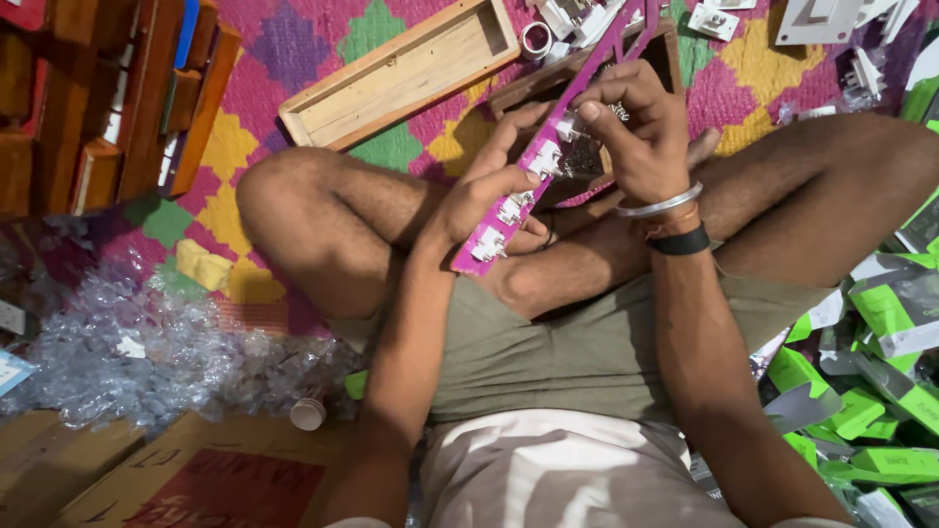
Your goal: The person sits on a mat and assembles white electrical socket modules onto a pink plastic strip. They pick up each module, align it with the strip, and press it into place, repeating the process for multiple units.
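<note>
Steadying long magenta plastic strip [548, 156] of white switch parts | left hand [489, 191] is gripping it underneath | right hand [636, 127] is pinching one white part [569, 125] to seat it.

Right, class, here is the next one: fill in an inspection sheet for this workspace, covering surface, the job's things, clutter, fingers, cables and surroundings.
Surface: patterned woven mat in pink, yellow and green; the person sits cross-legged on it.
Job's things: long magenta strip with small white switch pieces set along it, held over the lap.
Clutter: pile of clear plastic wrappers; green and white boxes; loose white parts; cardboard.
Fingers: left hand supports the strip from below; right hand pinches a white piece on it.
Cables: nothing seen.
Surroundings: shallow wooden tray; stacked wooden frames at upper left.
</note>
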